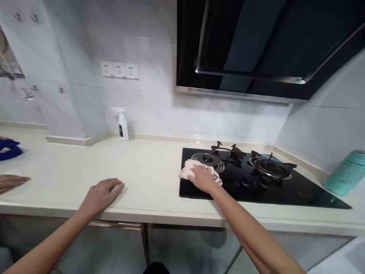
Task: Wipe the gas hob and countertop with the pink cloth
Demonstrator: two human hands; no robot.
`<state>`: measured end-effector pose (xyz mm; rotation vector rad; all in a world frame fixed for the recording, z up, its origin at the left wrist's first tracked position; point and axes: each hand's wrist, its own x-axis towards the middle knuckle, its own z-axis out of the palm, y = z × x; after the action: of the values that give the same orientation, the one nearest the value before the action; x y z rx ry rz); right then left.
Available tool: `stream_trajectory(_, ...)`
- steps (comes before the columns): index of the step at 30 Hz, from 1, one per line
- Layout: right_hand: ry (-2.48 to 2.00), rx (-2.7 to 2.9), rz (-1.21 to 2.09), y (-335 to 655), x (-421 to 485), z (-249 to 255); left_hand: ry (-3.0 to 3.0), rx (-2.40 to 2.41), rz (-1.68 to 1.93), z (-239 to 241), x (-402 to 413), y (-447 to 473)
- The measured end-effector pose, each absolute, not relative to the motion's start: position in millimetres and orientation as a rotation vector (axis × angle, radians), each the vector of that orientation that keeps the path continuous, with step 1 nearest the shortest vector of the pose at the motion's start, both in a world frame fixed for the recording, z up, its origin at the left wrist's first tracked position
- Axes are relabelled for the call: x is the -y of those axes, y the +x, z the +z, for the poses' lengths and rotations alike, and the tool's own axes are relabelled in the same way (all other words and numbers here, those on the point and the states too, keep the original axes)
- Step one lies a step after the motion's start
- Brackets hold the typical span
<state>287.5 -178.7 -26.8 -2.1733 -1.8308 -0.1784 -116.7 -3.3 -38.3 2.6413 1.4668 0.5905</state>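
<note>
My right hand (203, 178) presses a pale pink cloth (188, 169) onto the left part of the black glass gas stove (228, 194). The cloth is bunched under my fingers and touches the edge of the left burner (207, 160). My left hand (102, 195) rests on the white countertop (148, 179), left of the stove. Its fingers are slightly bent and hold nothing. A pot support (228, 152) stands off its burner at the back of the stove, while the right burner (269, 167) has its support on it.
A white spray bottle (122, 125) stands against the wall. At the far left are another person's hand (13, 182) and a blue cloth-like item (10, 149). A turquoise flask (346, 173) stands at the right. The black range hood (245, 45) overhangs the stove.
</note>
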Motion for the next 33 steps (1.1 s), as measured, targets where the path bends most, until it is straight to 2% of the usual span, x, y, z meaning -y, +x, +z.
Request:
stream_trajectory(6,-2.004,1.841,-0.256,266,242,-38,2.657,-1.458,0.551,-40,-2,-118)
stream_trajectory(12,-1.765,1.371,0.040,301,266,-18,2.660,-1.461,0.588,-44,-7,-119)
stream_trajectory(15,-1.844,1.228,-0.041,350,253,11,2.663,-1.465,0.601,-47,-10,-119)
stream_trajectory(19,-1.990,1.311,-0.049,417,234,37,2.621,-1.480,0.628,-50,-13,-120)
stream_trajectory(25,-2.381,1.337,0.175,462,226,18,2.582,-1.483,0.651,-55,-17,-123)
stream_trajectory(33,-2.549,1.307,0.086,448,216,0,2.603,-1.510,0.539,-57,-23,-124)
